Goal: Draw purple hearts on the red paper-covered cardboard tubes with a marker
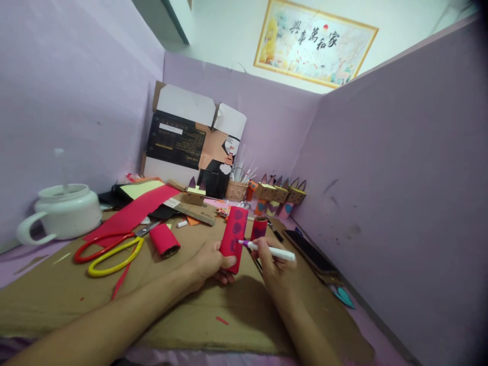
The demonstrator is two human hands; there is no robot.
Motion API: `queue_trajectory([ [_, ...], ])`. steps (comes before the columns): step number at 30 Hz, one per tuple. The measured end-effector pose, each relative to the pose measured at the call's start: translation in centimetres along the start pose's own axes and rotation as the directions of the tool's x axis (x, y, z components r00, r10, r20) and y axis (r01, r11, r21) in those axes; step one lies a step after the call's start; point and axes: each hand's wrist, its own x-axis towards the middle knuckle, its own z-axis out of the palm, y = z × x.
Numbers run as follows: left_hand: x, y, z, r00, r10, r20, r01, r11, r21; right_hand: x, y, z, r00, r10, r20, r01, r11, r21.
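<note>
My left hand (212, 262) holds a red paper strip (233, 229) upright by its lower end, thumb on the front. Several purple shapes run down its face. In my right hand (272, 264) is a white marker (280, 252) with a purple end, its tip touching the strip beside the lower shapes. Just behind stands a red tube (259, 228) with a purple heart. Another red tube (164, 241) lies on the cardboard to the left, next to scissors (114, 250) with one red and one yellow handle.
A white mug (68, 213) stands far left. Behind are red paper (133, 213), a flattened box (177, 137), a basket of pens (237, 190) and eared cardboard figures (282, 193). A phone (310, 250) lies right, by the purple wall (381, 178).
</note>
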Motion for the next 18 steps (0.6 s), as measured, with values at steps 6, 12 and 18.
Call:
queue_trajectory([
  [6,-0.11,0.18,0.11,1.0,-0.013,-0.012,0.013,1.0,0.02,-0.16,0.17,0.1,1.0,0.003,-0.003,-0.003,1.0,-0.001],
  [12,-0.05,0.11,0.14,1.0,-0.014,-0.01,0.014,0.999,0.039,-0.23,-0.07,0.19,1.0,0.016,0.015,-0.016,1.0,0.026],
  [18,0.0,-0.03,0.14,1.0,-0.003,-0.016,0.004,0.999,0.044,-0.2,-0.03,0.25,0.998,0.044,0.052,-0.046,0.999,0.024],
])
